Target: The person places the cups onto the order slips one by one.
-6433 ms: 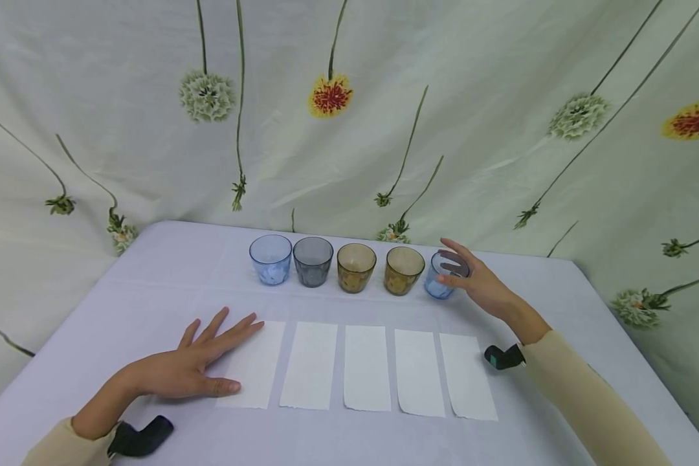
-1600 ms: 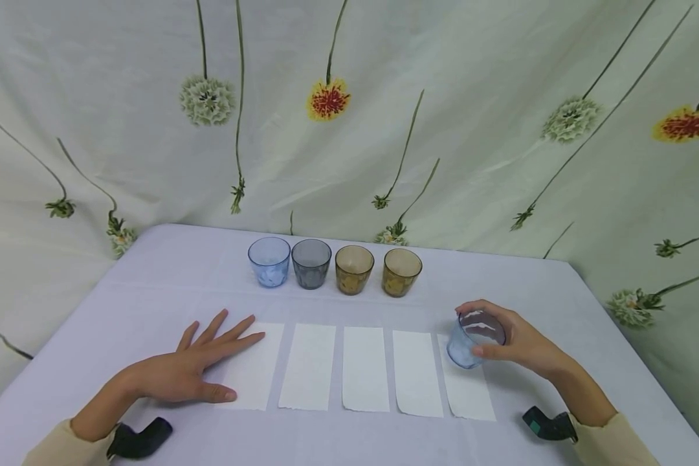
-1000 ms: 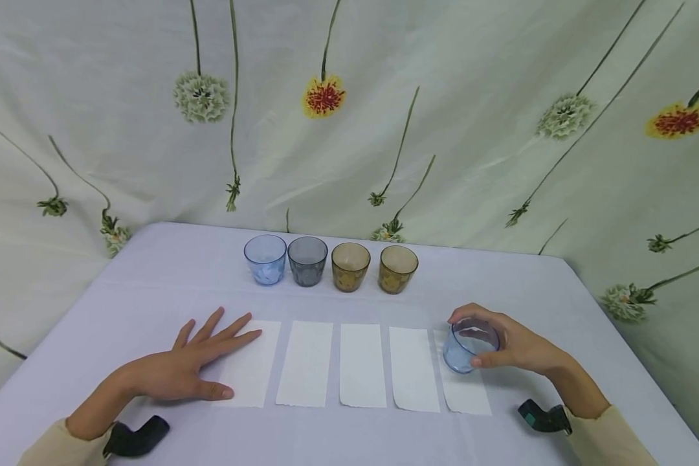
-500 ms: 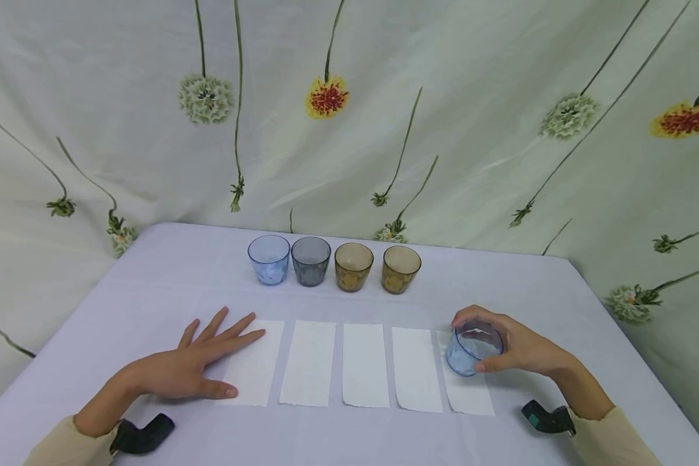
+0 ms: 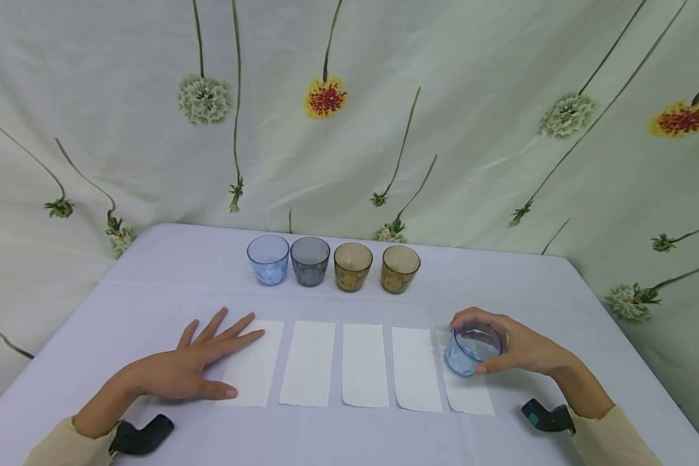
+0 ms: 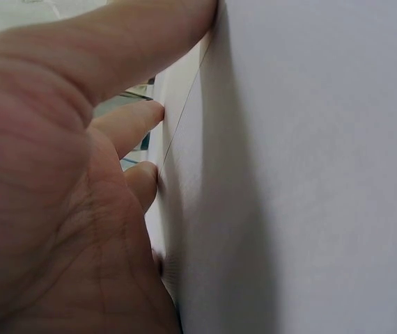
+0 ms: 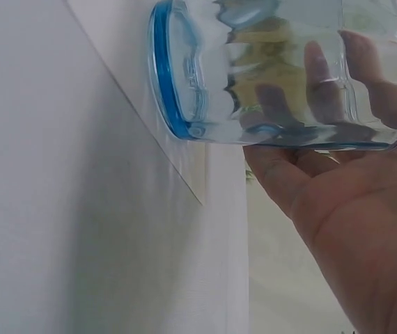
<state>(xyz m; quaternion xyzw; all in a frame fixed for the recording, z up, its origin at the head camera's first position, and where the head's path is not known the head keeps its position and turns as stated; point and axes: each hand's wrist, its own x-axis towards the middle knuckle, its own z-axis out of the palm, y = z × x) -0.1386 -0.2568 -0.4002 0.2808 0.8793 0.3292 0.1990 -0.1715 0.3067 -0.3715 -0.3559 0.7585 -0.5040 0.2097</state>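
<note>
My right hand [image 5: 521,346] holds a clear blue drinking glass [image 5: 461,359], fingers on its far side and thumb on the near side. The glass stands upright over the upper part of the rightmost white paper sheet [image 5: 472,402]. In the right wrist view its blue base [image 7: 169,73] is right at the sheet, and fingers show through the glass wall. My left hand [image 5: 189,372] lies with fingers spread on the table, thumb and index fingertips on the leftmost sheet [image 5: 261,372]. In the left wrist view the left palm [image 6: 52,209] holds nothing.
Along the back of the white-covered table [image 5: 338,443] stand another blue glass [image 5: 269,262], a grey glass [image 5: 310,264] and two amber glasses [image 5: 353,268]. Three more sheets [image 5: 363,366] lie between the outer ones. A flower-printed curtain [image 5: 472,77] hangs behind.
My right hand has brought the blue glass from the right end of the back row forward onto the rightmost sheet. During the last second it has barely moved. My left hand stays put.
</note>
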